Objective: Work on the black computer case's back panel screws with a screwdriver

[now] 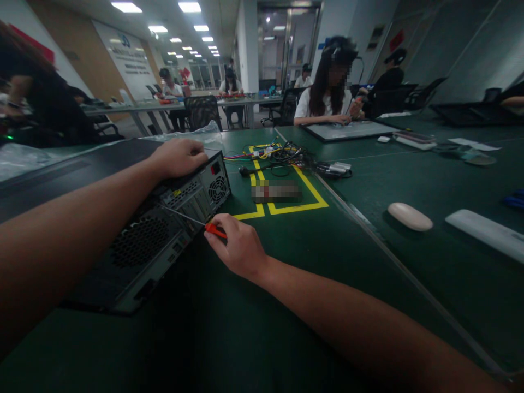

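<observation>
A black desktop computer case [110, 172] lies on the green table at the left, its metal rear panel with vents and slots turned toward me. My left hand [183, 156] rests on its top near the rear corner, with bent fingers holding the edge. Pinched in my right hand [242, 246] is a screwdriver [215, 230] with an orange handle and a long thin shaft. The shaft points left, and its tip meets the rear panel around the expansion slots. Whether the tip sits in a screw is too small to tell.
Yellow tape [301, 207] marks the table beyond my right hand. A tangle of cables [292, 155] and a blurred-out object [278, 191] lie there. To the right are a pale oval case [409, 216] and a white bar [487, 232]. A co-worker [327, 93] sits across the table.
</observation>
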Demonstrator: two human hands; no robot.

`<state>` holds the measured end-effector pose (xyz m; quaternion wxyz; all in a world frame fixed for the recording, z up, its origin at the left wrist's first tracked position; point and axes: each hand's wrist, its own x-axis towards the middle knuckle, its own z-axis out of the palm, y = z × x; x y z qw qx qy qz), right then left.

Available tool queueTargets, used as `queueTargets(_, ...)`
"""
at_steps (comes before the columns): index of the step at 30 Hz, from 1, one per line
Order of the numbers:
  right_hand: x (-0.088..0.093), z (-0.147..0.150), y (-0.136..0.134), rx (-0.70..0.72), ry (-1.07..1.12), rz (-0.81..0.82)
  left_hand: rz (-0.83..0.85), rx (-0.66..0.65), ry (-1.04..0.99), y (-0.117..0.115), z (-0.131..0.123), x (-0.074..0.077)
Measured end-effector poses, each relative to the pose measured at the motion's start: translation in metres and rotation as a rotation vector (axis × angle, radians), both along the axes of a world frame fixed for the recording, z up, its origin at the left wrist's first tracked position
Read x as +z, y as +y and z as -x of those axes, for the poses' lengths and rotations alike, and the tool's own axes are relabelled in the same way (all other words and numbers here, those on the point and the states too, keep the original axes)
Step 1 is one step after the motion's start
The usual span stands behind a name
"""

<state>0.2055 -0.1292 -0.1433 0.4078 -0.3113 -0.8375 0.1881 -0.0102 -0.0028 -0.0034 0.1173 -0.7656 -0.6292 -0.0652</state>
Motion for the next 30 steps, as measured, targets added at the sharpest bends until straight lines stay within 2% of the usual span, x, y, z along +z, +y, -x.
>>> queueTargets(18, -0.0012, 0.0016, -0.0006, -0.022, 0.041, -0.018, 0.026, 0.022, -0.025, -0.0032, -0.0038, 0.0019)
queueTargets(30, 0.0001, 0.0005, -0.0005, 0.028, 0.058, 0.013, 0.017, 0.015, -0.013, -0.0028, -0.0031, 0.0009)
